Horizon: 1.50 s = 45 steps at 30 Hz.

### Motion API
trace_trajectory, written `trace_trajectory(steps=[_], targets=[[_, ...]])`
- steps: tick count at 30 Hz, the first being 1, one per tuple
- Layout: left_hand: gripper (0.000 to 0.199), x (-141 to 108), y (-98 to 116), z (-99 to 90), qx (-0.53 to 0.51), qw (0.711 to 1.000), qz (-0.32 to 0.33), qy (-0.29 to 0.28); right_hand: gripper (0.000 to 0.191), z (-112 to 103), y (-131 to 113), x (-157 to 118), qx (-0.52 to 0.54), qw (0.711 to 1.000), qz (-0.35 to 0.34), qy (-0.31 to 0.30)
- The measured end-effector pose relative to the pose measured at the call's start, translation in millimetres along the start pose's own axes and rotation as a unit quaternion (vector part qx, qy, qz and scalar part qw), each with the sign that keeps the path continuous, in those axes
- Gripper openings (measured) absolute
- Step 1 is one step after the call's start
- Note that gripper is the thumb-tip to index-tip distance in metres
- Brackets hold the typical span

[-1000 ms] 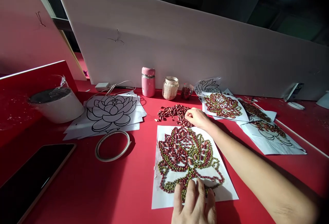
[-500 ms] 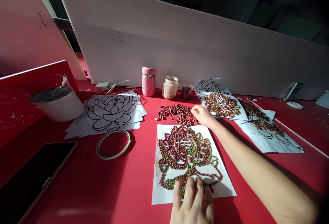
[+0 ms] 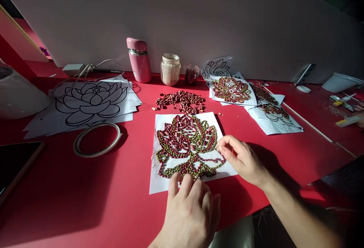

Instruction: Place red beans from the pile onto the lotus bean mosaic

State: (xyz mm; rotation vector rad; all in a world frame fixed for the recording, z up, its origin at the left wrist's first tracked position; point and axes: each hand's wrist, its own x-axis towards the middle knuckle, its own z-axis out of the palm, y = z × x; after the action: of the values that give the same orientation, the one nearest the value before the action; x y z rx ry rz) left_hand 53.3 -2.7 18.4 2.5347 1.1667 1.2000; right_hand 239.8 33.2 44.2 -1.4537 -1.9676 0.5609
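A white sheet (image 3: 156, 184) lies before me with a lotus picture (image 3: 182, 136) laid in dark red and green beans. At the sheet's lower edge my left hand (image 3: 189, 206) rests with its fingers bent and a little apart, holding nothing visible. My right hand (image 3: 241, 159) is over the picture's right edge, thumb and forefinger pinched together; whatever is between them is too small to make out. Just beyond the sheet is a loose heap of red speckled beans (image 3: 182, 100).
A tape roll (image 3: 76, 147) and printed lotus sheets (image 3: 91, 104) lie left. Behind stand a pink flask (image 3: 140, 64), a glass jar (image 3: 170, 69) and a small cup (image 3: 192, 74). Bean-covered pictures (image 3: 234, 90) lie right; another person's hand (image 3: 360, 107) shows at the far right.
My right hand has come back from the bean heap to the picture's right edge. My left hand stays at the sheet's lower edge. The head view has turned right and down.
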Motion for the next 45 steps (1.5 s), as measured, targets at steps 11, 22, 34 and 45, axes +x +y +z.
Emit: trace_trajectory(steps=[11,22,34,45], targets=[[0.021,-4.7,0.0,5.4,-0.026,0.991,0.132,-0.022,0.005,13.2,7.6,-29.1,-0.002,0.996,-0.023,0.084],[0.025,-0.8,-0.3,1.7,0.021,0.992,0.071,-0.098,0.006,16.3,2.3,-27.8,-0.014,0.994,-0.046,0.095],[0.048,-0.5,3.3,3.4,0.097,0.985,0.03,-0.143,0.009,17.1,0.5,-27.8,-0.011,0.994,-0.066,0.081],[0.047,-0.8,3.2,3.8,0.096,0.983,0.023,-0.154,0.008,17.5,-1.2,-26.0,-0.015,0.994,-0.067,0.081]])
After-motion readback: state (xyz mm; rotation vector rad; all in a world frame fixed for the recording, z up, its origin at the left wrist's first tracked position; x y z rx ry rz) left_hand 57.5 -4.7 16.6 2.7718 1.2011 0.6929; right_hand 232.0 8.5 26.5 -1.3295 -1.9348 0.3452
